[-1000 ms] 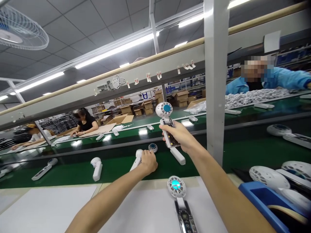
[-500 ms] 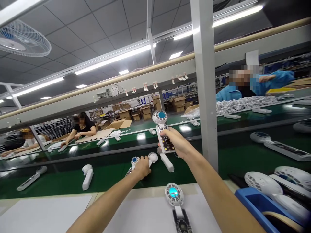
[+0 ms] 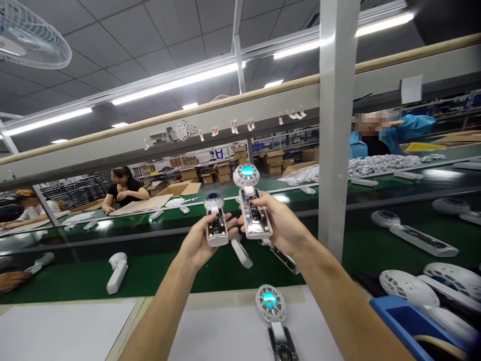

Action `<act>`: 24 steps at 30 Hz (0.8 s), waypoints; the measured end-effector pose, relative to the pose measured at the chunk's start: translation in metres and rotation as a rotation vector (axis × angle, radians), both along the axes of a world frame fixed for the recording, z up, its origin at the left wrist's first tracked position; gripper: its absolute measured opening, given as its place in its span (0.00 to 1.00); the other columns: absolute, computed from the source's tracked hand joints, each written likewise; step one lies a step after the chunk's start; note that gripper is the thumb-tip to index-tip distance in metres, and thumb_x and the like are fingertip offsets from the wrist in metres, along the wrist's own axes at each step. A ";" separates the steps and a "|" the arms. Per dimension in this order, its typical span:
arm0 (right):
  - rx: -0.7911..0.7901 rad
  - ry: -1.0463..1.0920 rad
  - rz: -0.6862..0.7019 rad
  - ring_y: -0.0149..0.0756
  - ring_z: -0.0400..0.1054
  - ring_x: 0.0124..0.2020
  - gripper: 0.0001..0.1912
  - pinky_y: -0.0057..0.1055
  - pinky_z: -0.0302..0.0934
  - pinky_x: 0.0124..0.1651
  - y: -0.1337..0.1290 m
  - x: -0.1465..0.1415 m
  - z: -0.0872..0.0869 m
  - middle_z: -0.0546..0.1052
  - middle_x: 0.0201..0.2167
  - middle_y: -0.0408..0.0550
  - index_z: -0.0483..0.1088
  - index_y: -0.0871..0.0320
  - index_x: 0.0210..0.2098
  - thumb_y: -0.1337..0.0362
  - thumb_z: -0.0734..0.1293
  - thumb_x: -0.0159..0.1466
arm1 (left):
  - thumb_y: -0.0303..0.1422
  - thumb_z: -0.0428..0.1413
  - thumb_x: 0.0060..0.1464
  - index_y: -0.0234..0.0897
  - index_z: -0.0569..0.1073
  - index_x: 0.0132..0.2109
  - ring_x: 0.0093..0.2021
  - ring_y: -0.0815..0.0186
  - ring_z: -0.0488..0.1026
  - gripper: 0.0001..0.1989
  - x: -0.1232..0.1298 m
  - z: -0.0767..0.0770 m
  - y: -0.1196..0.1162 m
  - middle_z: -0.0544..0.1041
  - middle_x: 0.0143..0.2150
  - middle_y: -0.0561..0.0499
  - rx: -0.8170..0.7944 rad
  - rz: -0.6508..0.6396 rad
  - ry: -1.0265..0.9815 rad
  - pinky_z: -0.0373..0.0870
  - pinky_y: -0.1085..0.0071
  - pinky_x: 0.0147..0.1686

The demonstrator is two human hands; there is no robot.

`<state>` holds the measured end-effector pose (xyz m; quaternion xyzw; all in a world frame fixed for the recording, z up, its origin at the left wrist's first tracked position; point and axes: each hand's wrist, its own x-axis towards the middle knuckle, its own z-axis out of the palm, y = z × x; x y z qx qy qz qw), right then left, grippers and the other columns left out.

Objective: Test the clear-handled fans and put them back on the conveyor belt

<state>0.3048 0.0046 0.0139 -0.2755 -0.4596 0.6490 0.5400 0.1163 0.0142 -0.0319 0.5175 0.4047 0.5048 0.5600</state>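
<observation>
My right hand (image 3: pixel 283 220) is closed round the open-backed handle of a white handheld fan (image 3: pixel 257 216), its round head upright with a lit cyan display. To its left, my left hand (image 3: pixel 197 243) grips a second handheld fan (image 3: pixel 217 233), whose circuit board also shows and whose display is dark. Both are held up above the green conveyor belt (image 3: pixel 161 281). Behind and below my hands, a white fan handle (image 3: pixel 241 253) lies on the belt. Nearer me, another fan with a lit display (image 3: pixel 270 302) rests on the white sheet (image 3: pixel 221 326).
A grey post (image 3: pixel 334 150) rises right of my hands. More fans (image 3: pixel 424 240) lie on the belt at right, beside a blue bin (image 3: pixel 398 316). Another person's hand (image 3: pixel 15 282) is at the left edge. Several co-workers sit across the line.
My left hand has lifted a fan off the belt and brought it beside the other one. The display on the right-hand fan has lit up. A hand has appeared at far left.
</observation>
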 end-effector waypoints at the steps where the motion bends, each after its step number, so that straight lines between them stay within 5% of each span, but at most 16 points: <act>1: 0.008 0.004 0.021 0.35 0.75 0.24 0.14 0.29 0.72 0.27 -0.002 0.000 0.001 0.77 0.29 0.45 0.64 0.55 0.49 0.70 0.61 0.63 | 0.36 0.50 0.63 0.30 0.68 0.56 0.60 0.55 0.73 0.19 -0.001 0.009 -0.010 0.73 0.61 0.37 -0.003 -0.005 -0.166 0.75 0.60 0.58; 4: 0.043 -0.083 0.060 0.37 0.75 0.25 0.26 0.30 0.72 0.27 -0.009 -0.002 0.001 0.78 0.29 0.44 0.61 0.54 0.56 0.74 0.61 0.59 | 0.22 0.56 0.52 0.32 0.71 0.52 0.60 0.50 0.73 0.19 -0.004 0.024 -0.032 0.73 0.61 0.40 0.036 0.071 -0.448 0.75 0.51 0.59; 6: 0.099 -0.128 0.062 0.36 0.76 0.25 0.31 0.28 0.71 0.27 -0.013 -0.004 0.001 0.78 0.30 0.43 0.57 0.53 0.61 0.74 0.61 0.58 | 0.19 0.57 0.50 0.35 0.71 0.51 0.59 0.49 0.75 0.21 -0.008 0.027 -0.041 0.74 0.60 0.43 0.130 0.122 -0.418 0.77 0.47 0.55; 13: 0.291 -0.120 0.114 0.35 0.77 0.37 0.42 0.32 0.75 0.38 -0.015 -0.022 -0.009 0.78 0.44 0.45 0.51 0.49 0.67 0.71 0.69 0.56 | 0.24 0.61 0.48 0.36 0.65 0.59 0.32 0.59 0.82 0.29 -0.032 0.040 -0.057 0.81 0.44 0.43 0.295 0.067 -0.170 0.78 0.70 0.27; 24: 0.329 -0.135 0.072 0.43 0.77 0.44 0.44 0.38 0.75 0.42 -0.012 -0.027 -0.015 0.77 0.50 0.47 0.52 0.46 0.67 0.69 0.71 0.55 | 0.26 0.61 0.49 0.38 0.63 0.57 0.32 0.61 0.80 0.28 -0.033 0.038 -0.059 0.81 0.41 0.46 0.350 -0.032 -0.140 0.78 0.66 0.31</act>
